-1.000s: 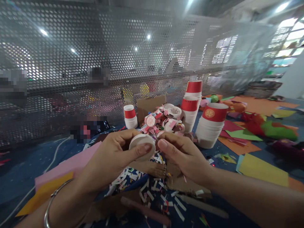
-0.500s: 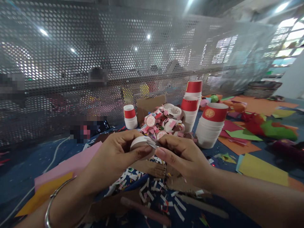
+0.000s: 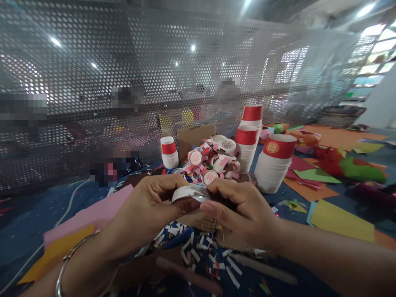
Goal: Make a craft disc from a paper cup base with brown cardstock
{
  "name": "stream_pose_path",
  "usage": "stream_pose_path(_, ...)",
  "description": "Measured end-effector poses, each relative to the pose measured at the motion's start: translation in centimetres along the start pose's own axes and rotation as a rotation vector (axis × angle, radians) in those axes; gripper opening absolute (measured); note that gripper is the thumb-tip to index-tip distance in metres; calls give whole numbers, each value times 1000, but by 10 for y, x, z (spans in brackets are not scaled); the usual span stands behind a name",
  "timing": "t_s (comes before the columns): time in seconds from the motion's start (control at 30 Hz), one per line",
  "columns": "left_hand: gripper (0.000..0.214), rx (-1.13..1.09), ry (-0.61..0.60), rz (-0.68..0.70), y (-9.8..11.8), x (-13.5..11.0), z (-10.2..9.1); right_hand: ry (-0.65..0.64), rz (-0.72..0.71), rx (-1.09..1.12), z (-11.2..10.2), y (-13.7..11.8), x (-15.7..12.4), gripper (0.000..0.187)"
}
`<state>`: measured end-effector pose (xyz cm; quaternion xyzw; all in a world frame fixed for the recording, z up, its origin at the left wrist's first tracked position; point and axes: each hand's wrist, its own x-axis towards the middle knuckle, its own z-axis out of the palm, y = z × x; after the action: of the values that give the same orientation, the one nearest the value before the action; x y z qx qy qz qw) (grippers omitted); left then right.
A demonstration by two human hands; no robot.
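Note:
My left hand (image 3: 151, 204) is closed around a white paper cup bottom (image 3: 185, 191), thumb pressed on its near side. My right hand (image 3: 238, 208) is closed on a thin metal blade, likely scissors (image 3: 198, 196), whose tip lies against the cup's rim. Both hands meet low in the middle of the view, above a heap of white and red paper scraps (image 3: 198, 243) on the dark blue table (image 3: 37, 210). A silver bangle (image 3: 66, 264) circles my left wrist.
Behind the hands lies a pile of cut cup pieces (image 3: 212, 163). Stacks of red-and-white cups (image 3: 275, 163) stand to the right, a single small stack (image 3: 169, 152) to the left. Pink paper (image 3: 89, 214) lies left, coloured sheets (image 3: 340, 220) right. A perforated metal screen (image 3: 154, 74) closes the far side.
The cup bottom has tipped from facing me to nearly edge-on and sunk a little. My right hand has closed in over it, with the blade now showing at the rim.

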<state>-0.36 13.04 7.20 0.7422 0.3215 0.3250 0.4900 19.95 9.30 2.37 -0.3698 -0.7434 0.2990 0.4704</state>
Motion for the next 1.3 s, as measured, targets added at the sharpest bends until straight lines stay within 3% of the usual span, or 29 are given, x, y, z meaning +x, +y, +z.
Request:
stream_pose_path(0.23,14,94,11,-22,-1,-3,-3,10,-99,-40,0,1,-3,34)
stream_pose_path(0.5,15,102,-27,-19,-7,-1,-7,0,-76,-58,-1,0,-4,35)
stream_pose_path(0.67,13,81,-2,15,1,-2,-4,1,-93,-57,-1,0,-4,36)
stream_pose_path(1.0,22,296,-16,4,5,-6,-6,27,-65,-81,0,2,-3,38)
stream_pose_path(1.13,27,228,-51,-32,2,-4,-8,94,-67,-59,2,3,-2,39)
stream_pose_path(1.3,15,9,-67,-106,1,-1,-9,182,16,-13,3,2,1,44)
